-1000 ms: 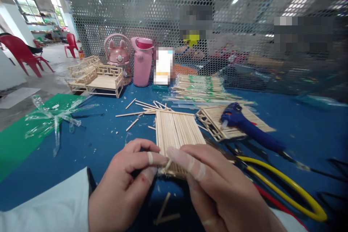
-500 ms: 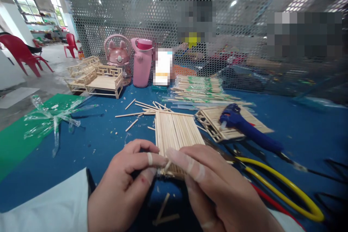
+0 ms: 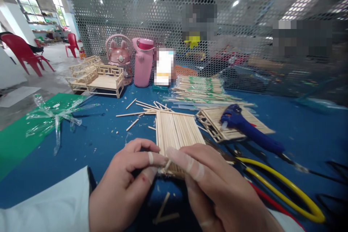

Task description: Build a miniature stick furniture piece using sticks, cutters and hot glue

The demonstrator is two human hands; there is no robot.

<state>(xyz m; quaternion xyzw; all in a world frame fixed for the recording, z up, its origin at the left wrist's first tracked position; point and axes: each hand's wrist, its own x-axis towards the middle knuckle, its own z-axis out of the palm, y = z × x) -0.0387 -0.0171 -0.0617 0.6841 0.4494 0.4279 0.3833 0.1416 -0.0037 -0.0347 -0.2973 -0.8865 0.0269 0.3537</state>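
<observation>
A small panel of thin wooden sticks (image 3: 179, 128), laid side by side, is held at its near end between my two hands. My left hand (image 3: 130, 177) is closed on the near left corner, thumb below and index finger on top. My right hand (image 3: 214, 177) grips the near right side, its index fingertip meeting the left one. A short stick piece (image 3: 168, 164) pokes out at the meeting fingertips; which hand pinches it I cannot tell. Tape wraps fingers on both hands. Two loose stick bits (image 3: 166, 214) lie on the table just below.
Scattered sticks (image 3: 148, 110) lie behind the panel. On the right, a blue glue gun (image 3: 244, 125) rests on another stick piece (image 3: 210, 125), near yellow-handled pliers (image 3: 288, 188). Bagged sticks (image 3: 199, 88), a pink bottle (image 3: 143, 65) and miniature stick furniture (image 3: 104, 81) stand before a mesh screen (image 3: 130, 3).
</observation>
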